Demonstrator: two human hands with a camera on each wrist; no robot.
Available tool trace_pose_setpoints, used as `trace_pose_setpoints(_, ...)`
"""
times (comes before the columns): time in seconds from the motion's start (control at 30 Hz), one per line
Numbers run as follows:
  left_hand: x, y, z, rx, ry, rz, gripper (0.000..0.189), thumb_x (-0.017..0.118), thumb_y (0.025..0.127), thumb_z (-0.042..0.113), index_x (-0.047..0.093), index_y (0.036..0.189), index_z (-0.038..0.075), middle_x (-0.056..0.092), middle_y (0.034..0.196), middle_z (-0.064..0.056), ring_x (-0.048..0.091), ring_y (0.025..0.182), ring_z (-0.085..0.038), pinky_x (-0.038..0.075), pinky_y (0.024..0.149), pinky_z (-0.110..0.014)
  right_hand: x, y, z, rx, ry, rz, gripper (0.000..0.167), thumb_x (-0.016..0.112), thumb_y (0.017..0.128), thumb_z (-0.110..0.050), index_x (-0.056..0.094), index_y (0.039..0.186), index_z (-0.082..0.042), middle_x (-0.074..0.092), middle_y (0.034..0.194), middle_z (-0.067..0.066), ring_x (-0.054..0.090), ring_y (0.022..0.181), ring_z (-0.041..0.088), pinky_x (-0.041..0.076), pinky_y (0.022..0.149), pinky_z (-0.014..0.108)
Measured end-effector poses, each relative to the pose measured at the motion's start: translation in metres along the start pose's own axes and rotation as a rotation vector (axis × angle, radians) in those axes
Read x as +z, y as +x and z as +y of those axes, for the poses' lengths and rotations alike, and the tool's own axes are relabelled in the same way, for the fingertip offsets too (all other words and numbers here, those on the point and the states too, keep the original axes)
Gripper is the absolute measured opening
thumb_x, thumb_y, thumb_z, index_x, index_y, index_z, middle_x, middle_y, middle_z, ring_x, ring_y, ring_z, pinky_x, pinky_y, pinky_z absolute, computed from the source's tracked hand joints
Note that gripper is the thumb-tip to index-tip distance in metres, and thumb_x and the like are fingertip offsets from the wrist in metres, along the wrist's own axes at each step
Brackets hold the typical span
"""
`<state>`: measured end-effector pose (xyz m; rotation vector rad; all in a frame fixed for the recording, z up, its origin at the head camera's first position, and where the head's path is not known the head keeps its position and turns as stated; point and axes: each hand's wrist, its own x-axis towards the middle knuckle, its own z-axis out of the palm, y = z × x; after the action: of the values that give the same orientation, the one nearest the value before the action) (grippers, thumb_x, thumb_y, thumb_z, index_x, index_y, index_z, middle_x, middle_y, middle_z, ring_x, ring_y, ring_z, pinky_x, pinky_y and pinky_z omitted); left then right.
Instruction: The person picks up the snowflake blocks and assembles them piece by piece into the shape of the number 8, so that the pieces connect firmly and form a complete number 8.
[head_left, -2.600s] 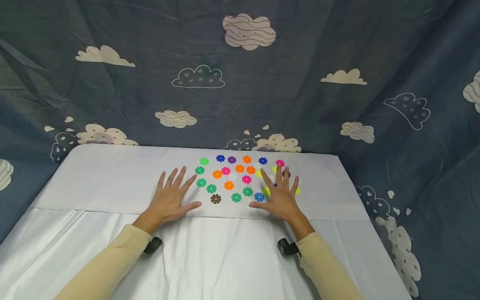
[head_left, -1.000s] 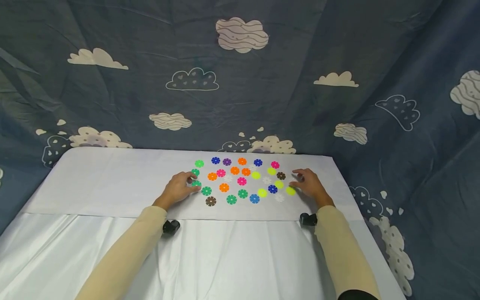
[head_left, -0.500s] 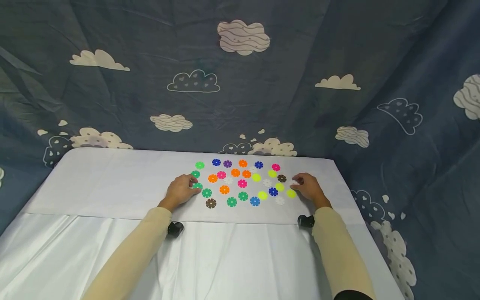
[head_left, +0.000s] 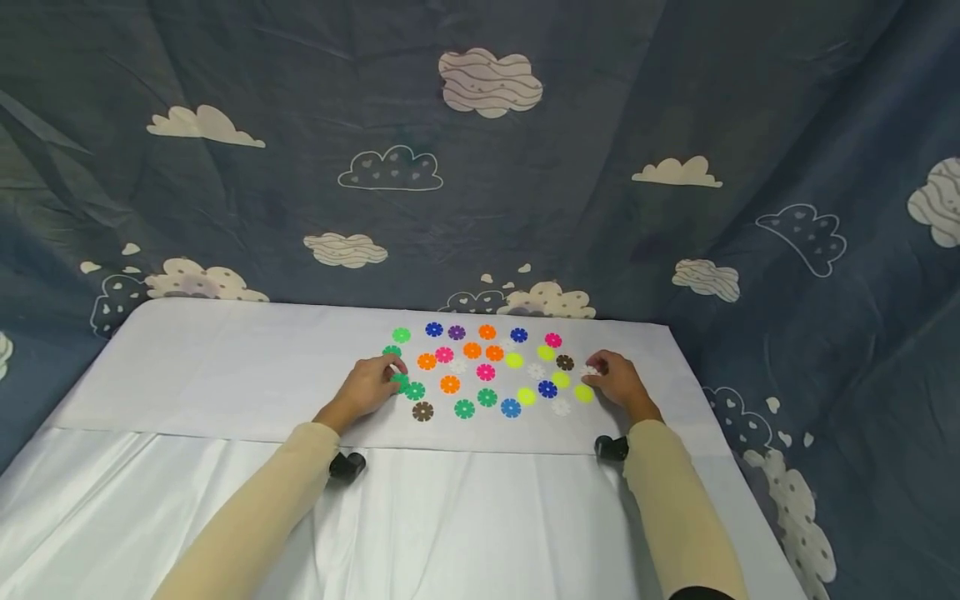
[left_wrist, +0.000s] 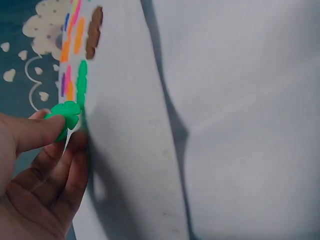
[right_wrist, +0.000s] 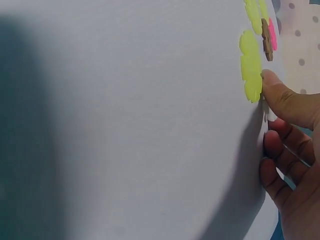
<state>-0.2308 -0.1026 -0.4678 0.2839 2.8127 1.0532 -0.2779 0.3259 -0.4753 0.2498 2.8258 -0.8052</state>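
Observation:
Many notched, flower-shaped plastic discs in bright colours lie spread on the white table. At the left of the spread, my left hand point(head_left: 364, 387) pinches a green disc point(left_wrist: 73, 111) between thumb and fingers, raised and tilted in the left wrist view. Another green disc point(head_left: 415, 391) lies just beside it. On the right side, my right hand point(head_left: 619, 380) has its thumb and fingertips on a white disc point(head_left: 588, 371), mostly hidden by the fingers in the right wrist view. Close by the right thumb lie a yellow disc point(right_wrist: 251, 67) and a brown disc point(head_left: 565, 362).
Orange, pink, blue, purple and other discs lie between the hands, such as a pink disc point(head_left: 485, 372) and a lower brown disc point(head_left: 423, 411). A white sheet point(head_left: 225, 367) covers the table. Behind hangs a dark curtain point(head_left: 525, 208) with cloud prints.
Both hands were spread flat with fingers apart, then moved to opposite sides of the discs. My left hand has since picked up the green disc; my right fingers have closed on the white one.

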Motion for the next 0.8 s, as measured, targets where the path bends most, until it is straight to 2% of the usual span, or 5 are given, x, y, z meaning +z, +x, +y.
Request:
trace_pose_setpoints(0.13,-0.002,-0.01,0.004,0.033,-0.078,0.009,0.019,0.064,0.089,0.004,0.066,0.106,0.01,0.063,0.095,-0.008,0.055,0.08,-0.019,0.048,0.074,-0.034,0.002,0.0,0.001,0.001,0.005,0.021,0.039,0.071,0.088,-0.014,0.054,0.121,-0.001,0.055,0.109,0.018,0.048,0.102,0.032,0.044,0.095,0.046)
trace_pose_setpoints(0.3,-0.003,-0.024,0.008,0.024,-0.228,-0.014,0.023,0.066,0.087,0.005,0.067,0.11,0.006,0.063,0.095,-0.008,0.057,0.072,-0.014,0.047,0.061,-0.028,0.003,0.0,0.001,0.009,0.016,0.04,0.039,0.072,0.088,-0.014,0.054,0.12,-0.002,0.055,0.109,0.018,0.048,0.101,0.032,0.044,0.094,0.046)
trace_pose_setpoints(0.5,-0.002,-0.043,0.012,-0.024,-0.401,-0.065,0.022,0.066,0.089,0.007,0.067,0.111,0.004,0.064,0.094,-0.005,0.061,0.075,-0.016,0.051,0.068,-0.03,0.005,-0.003,0.002,-0.009,0.033,0.073,0.038,0.073,0.087,-0.013,0.056,0.119,-0.002,0.055,0.108,0.019,0.049,0.098,0.032,0.045,0.089,0.045)
trace_pose_setpoints(0.63,-0.002,-0.057,0.015,-0.049,-0.571,-0.119,0.022,0.063,0.092,0.005,0.065,0.113,-0.001,0.064,0.088,-0.006,0.063,0.08,-0.021,0.055,0.077,-0.035,0.006,-0.005,0.003,-0.033,0.053,0.092,0.036,0.072,0.087,-0.011,0.057,0.119,-0.002,0.055,0.106,0.018,0.048,0.097,0.031,0.045,0.086,0.043)
trace_pose_setpoints(0.8,-0.001,-0.069,0.019,-0.081,-0.742,-0.156,0.028,0.06,0.092,0.0,0.06,0.119,-0.01,0.064,0.085,-0.007,0.067,0.075,-0.016,0.057,0.075,-0.034,0.007,-0.004,0.007,-0.062,0.077,0.111,0.033,0.069,0.089,-0.008,0.059,0.12,-0.004,0.054,0.102,0.016,0.047,0.094,0.03,0.043,0.081,0.04)
